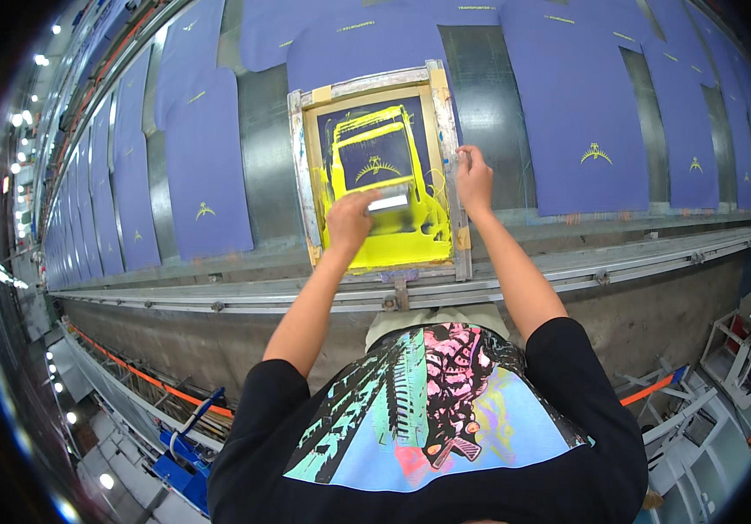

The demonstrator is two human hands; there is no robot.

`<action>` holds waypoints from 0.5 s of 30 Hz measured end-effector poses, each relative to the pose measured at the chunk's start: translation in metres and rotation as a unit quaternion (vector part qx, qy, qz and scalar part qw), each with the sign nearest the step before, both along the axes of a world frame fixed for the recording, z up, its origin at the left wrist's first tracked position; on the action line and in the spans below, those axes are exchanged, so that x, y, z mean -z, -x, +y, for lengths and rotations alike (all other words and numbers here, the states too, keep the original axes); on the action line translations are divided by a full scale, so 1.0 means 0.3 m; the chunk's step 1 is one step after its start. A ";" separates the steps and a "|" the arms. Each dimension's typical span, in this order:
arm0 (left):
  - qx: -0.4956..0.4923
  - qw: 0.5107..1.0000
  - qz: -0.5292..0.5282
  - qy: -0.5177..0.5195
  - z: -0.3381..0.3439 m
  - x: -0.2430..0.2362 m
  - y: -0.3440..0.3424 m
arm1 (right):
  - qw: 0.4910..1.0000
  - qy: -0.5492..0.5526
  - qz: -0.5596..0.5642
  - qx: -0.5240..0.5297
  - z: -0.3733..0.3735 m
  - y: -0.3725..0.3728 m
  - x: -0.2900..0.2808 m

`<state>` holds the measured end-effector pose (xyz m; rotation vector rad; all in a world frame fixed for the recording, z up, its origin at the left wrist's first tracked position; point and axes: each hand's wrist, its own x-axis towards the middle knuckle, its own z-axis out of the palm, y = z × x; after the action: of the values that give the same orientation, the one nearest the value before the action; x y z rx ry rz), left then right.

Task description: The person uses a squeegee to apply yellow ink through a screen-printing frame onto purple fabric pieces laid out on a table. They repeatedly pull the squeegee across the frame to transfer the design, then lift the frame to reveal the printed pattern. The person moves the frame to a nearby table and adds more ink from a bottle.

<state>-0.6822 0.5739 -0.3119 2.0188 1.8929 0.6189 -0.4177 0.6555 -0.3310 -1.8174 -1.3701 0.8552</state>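
On the worktop (487, 96), we judge that the purple panels (567, 113) could wrinkle or catch stray colour if anything drags across them. Should the screen frame (300, 157) slip along the metal rail (567, 284) at the worktop's near edge, we would expect a crooked or doubled motif (596, 155). The yellow ink (401, 253) lies ragged up the sides and thick at the near end, so uneven pressure on the squeegee (388, 203) could leave blotchy or thin patches.

Our worktop is grey, sheeny metal, streaked with scuffs. The purple panels lie flat and matte, mostly straight-sided; several bear a small yellow arched motif toward the near edge. The screen frame, set at that same edge, is a paint-crusted rectangle with tan tape (322, 93) at its far corners. Its ink looks wet and glossy; the squeegee shows a short, shiny pale strip. Our left hand grasps the squeegee. Our right hand's fingers curl at the frame's right side; whether they grip it, we cannot tell.
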 end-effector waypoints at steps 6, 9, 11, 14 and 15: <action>-0.045 0.992 0.027 0.119 0.560 -0.041 0.246 | 0.998 -0.060 -0.015 -0.016 0.018 0.068 0.002; -0.022 0.996 0.073 0.039 0.644 -0.103 0.220 | 0.998 -0.062 0.016 -0.006 0.051 0.091 -0.015; -0.025 0.995 0.085 0.034 0.623 -0.104 0.208 | 0.997 -0.072 0.029 -0.009 0.073 0.099 -0.009; -0.022 0.996 0.082 0.006 0.434 -0.024 0.139 | 0.996 -0.088 0.027 -0.012 0.086 0.081 0.020; 0.000 0.995 0.085 0.057 0.351 -0.029 0.085 | 0.995 -0.099 0.018 -0.001 0.072 0.057 0.041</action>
<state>-0.7076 0.6793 -0.3031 2.0544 1.9745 0.3404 -0.4349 0.6771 -0.3433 -1.6412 -1.3833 0.7227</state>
